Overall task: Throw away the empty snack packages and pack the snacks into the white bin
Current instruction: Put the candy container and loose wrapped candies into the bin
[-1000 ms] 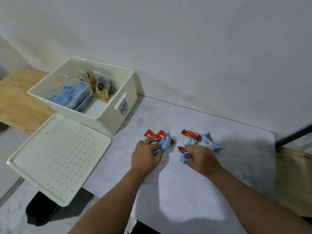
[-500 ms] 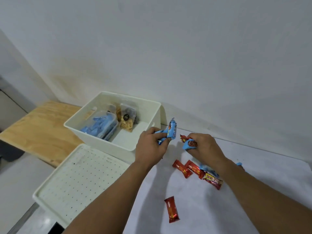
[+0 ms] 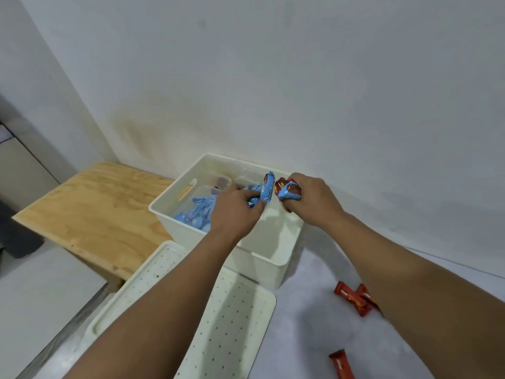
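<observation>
Two hands hold snacks directly above the white bin: left hand fingers curl round blue packets, right hand grips mixed ones; the opening lies straight below.

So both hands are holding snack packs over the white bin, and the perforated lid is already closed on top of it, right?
Not quite. The head view shows the left hand and right hand each holding snack packs over the white bin, but the perforated lid is off, lying flat on the surface beside the open bin.
</observation>
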